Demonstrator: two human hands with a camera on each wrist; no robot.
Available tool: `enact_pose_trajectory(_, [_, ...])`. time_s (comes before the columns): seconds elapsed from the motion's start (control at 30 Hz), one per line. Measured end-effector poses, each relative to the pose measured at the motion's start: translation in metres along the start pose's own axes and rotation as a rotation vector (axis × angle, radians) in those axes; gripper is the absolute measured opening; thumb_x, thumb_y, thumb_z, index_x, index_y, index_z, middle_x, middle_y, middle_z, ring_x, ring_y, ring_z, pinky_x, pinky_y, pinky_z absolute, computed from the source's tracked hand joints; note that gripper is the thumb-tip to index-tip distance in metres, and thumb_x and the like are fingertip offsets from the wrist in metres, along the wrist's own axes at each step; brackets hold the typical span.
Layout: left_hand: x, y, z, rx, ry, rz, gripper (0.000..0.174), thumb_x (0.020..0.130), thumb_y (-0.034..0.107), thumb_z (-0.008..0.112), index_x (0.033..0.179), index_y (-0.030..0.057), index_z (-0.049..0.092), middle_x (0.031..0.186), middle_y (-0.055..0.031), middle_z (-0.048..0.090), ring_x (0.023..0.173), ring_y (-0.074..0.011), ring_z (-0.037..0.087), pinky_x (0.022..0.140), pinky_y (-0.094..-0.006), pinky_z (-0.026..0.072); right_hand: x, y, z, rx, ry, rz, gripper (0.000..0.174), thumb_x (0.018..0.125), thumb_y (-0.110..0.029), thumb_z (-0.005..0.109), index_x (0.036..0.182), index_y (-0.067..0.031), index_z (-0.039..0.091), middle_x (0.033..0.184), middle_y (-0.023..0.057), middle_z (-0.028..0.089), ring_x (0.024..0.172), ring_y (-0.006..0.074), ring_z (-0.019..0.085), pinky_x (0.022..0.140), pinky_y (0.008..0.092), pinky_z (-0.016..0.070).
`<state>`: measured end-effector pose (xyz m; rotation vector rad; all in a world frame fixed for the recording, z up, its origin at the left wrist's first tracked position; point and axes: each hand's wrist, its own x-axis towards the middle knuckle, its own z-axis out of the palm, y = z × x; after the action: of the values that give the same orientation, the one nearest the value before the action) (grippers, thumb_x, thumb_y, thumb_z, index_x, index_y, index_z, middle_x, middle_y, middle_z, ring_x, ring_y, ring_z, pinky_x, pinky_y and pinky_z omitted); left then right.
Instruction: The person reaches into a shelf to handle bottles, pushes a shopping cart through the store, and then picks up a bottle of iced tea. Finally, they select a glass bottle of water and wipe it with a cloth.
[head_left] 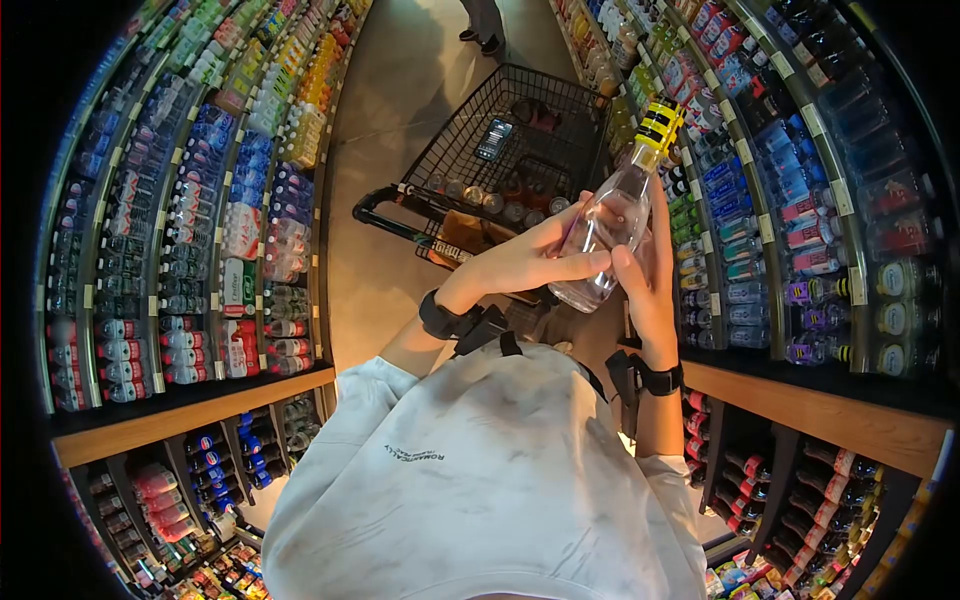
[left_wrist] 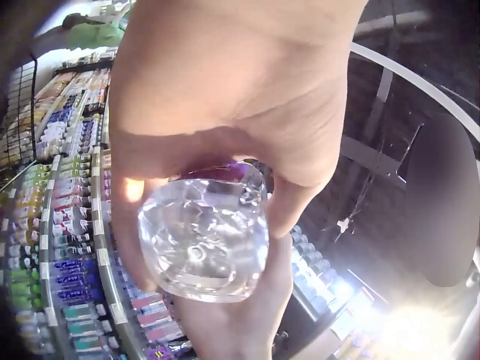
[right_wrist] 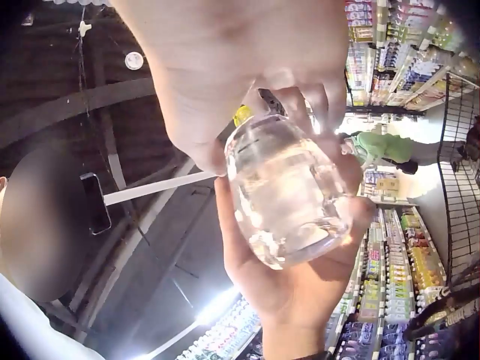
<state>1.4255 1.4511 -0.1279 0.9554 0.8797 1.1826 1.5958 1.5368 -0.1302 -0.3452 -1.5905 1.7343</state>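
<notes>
I hold a clear bottle (head_left: 606, 222) of colourless liquid with a yellow-and-black striped cap (head_left: 660, 124), tilted at chest height. My left hand (head_left: 540, 260) wraps its fingers across the bottle's body from the left. From the right side, my right hand (head_left: 648, 285) grips it, thumb on the front. The left wrist view looks at the bottle's round base (left_wrist: 204, 247), with my left hand (left_wrist: 225, 112) curled over it. In the right wrist view my right hand (right_wrist: 240, 82) pinches the bottle (right_wrist: 285, 191) from above, and the left hand (right_wrist: 281, 292) cups it below.
A black wire shopping cart (head_left: 470, 120) stands just ahead in the aisle, holding cans (head_left: 495, 203) and a dark flat item (head_left: 493, 139). Shelves of bottled drinks (head_left: 230, 200) line both sides (head_left: 790, 200). A person's feet (head_left: 482, 35) show at the aisle's far end.
</notes>
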Motion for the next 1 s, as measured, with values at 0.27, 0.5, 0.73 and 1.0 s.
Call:
enact_pose_trajectory(0.27, [-0.002, 0.002, 0.004, 0.103, -0.025, 0.098, 0.085, 0.098, 0.032, 0.071, 0.158, 0.0016, 0.019, 0.14, -0.0038, 0.046, 0.126, -0.0116, 0.044, 0.108, -0.0283, 0.0379, -0.005, -0.002, 0.003, 0.013, -0.006, 0.008, 0.088, 0.096, -0.016, 0.063, 0.164, -0.0073, 0.007, 0.151, 0.0204, 0.042, 0.136, 0.0289, 0.048, 0.116, 0.0417, 0.0338])
enact_pose_trajectory(0.5, [-0.005, 0.006, 0.01, 0.18, -0.016, 0.165, 0.084, 0.098, 0.029, 0.07, 0.157, -0.0006, 0.018, 0.135, -0.0048, 0.048, 0.121, -0.0108, 0.046, 0.104, -0.0274, 0.0399, -0.006, -0.007, 0.007, 0.05, -0.01, 0.008, 0.092, 0.094, -0.022, 0.065, 0.164, -0.0082, 0.007, 0.153, 0.0199, 0.04, 0.139, 0.0303, 0.044, 0.116, 0.0459, 0.0368])
enact_pose_trajectory(0.73, [-0.009, 0.006, 0.006, 0.175, -0.037, 0.061, 0.098, 0.098, 0.021, 0.07, 0.162, 0.002, -0.002, 0.155, -0.0085, 0.037, 0.139, -0.0157, 0.039, 0.115, -0.0343, 0.0337, -0.005, -0.002, 0.006, 0.045, -0.046, 0.015, 0.093, 0.093, -0.026, 0.065, 0.164, -0.0101, 0.006, 0.154, 0.0201, 0.038, 0.139, 0.0307, 0.044, 0.116, 0.0462, 0.038])
enact_pose_trajectory(1.0, [-0.007, -0.01, -0.005, 0.269, 0.051, 0.035, 0.075, 0.098, 0.019, 0.069, 0.155, 0.0026, 0.022, 0.149, -0.0087, 0.043, 0.131, -0.0144, 0.044, 0.109, -0.0338, 0.0393, -0.004, 0.004, 0.009, -0.015, -0.016, 0.001, 0.089, 0.096, -0.017, 0.064, 0.163, -0.0059, 0.006, 0.154, 0.0195, 0.038, 0.139, 0.0276, 0.044, 0.116, 0.0416, 0.0363])
